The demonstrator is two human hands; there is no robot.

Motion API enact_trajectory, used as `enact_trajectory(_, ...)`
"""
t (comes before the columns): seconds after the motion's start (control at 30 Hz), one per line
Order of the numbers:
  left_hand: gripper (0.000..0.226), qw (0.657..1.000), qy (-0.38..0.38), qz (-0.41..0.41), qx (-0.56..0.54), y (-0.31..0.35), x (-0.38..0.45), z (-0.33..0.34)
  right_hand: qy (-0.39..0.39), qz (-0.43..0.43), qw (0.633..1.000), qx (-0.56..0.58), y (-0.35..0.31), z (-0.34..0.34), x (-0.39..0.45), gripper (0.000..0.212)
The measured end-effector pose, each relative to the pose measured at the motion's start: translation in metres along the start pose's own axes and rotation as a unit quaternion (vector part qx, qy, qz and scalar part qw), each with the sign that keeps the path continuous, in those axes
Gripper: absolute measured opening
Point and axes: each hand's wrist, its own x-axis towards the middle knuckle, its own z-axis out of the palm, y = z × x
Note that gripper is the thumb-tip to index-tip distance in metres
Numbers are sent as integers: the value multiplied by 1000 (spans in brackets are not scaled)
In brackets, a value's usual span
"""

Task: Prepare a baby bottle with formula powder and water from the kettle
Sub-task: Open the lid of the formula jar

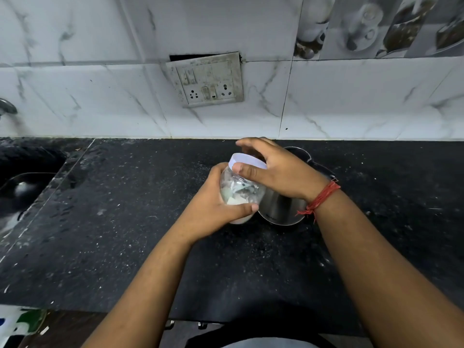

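- Left hand (pixel 221 204) grips jar (pixel 241 189) body, steadying it above worktop (pixel 125 234).
- Right hand (pixel 273 169) clasps white lid (pixel 247 160), probably twisting.
- Kettle (pixel 281 207) just behind.

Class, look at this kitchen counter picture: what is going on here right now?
A person stands at a dark counter holding a clear jar with white powder in the bottom. The left hand grips the jar's body, while the right hand is curled over its white lid. A steel kettle sits on the counter right behind the jar. No baby bottle is in view.
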Motion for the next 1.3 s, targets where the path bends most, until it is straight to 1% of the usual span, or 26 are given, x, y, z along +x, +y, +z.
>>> enact_trajectory(0.03, 83, 1000, 18, 14, 18, 1, 1, 2, 3, 5, 1000, -25, -1, 1, 0, 71)
enact_trajectory(0.1, 83, 998, 37, 30, 35, 1, 3, 4, 9, 10, 999, -35, -3, 3, -1, 69)
enact_trajectory(0.17, 81, 999, 26, 19, 2, 2, 3, 2, 18, 3, 1000, -6, -6, 6, -2, 60)
enact_trajectory(0.27, 83, 991, -38, -25, -128, 2, 1, -3, 8, -12, 998, 67, -8, 6, -5, 47)
enact_trajectory(0.33, 86, 974, -94, -35, -204, 2, -1, -5, -27, -19, 991, 128, -8, 3, -7, 47)
enact_trajectory(0.43, 85, 941, -166, -53, -291, -1, -5, -6, -72, -35, 972, 222, -6, 2, -11, 48)
enact_trajectory(0.5, 90, 923, -189, -69, -329, -3, -7, -5, -92, -50, 956, 275, -4, 2, -12, 50)
enact_trajectory(0.53, 93, 919, -191, -75, -336, -3, -8, -5, -100, -56, 951, 288, -3, 2, -12, 52)
enact_trajectory(0.57, 94, 922, -188, -74, -331, -3, -8, -5, -103, -58, 951, 285, -1, 1, -12, 54)
enact_trajectory(0.63, 89, 943, -167, -63, -282, -1, -7, -5, -85, -49, 966, 237, 1, -2, -11, 54)
enact_trajectory(0.73, 79, 985, -89, -49, -138, 0, -2, -2, -33, -18, 989, 144, 3, -8, -10, 57)
enact_trajectory(0.77, 78, 992, -61, -46, -100, 0, -1, -1, -20, -6, 994, 108, 3, -9, -9, 62)
enact_trajectory(0.83, 76, 997, -13, -37, -62, -2, 2, 2, -9, 9, 999, 32, 2, -9, -7, 72)
enact_trajectory(0.9, 76, 998, 5, -31, -47, -4, 5, 4, -4, 14, 1000, -5, 1, -6, -5, 67)
enact_trajectory(1.0, 79, 995, -17, -44, -93, -4, 6, 3, 7, 6, 1000, 26, 3, -3, -4, 53)
enact_trajectory(1.07, 82, 988, -38, -52, -137, -5, 4, 0, 0, 3, 997, 74, 4, -3, -6, 49)
enact_trajectory(1.17, 84, 981, -72, -49, -172, -9, 2, -4, -4, -8, 988, 156, 6, -1, -8, 43)
enact_trajectory(1.23, 85, 979, -79, -46, -184, -13, 2, -6, 24, -14, 977, 213, 6, 0, -8, 40)
enact_trajectory(1.3, 87, 978, -69, -43, -192, -17, 1, -7, 65, -18, 966, 251, 5, 1, -8, 39)
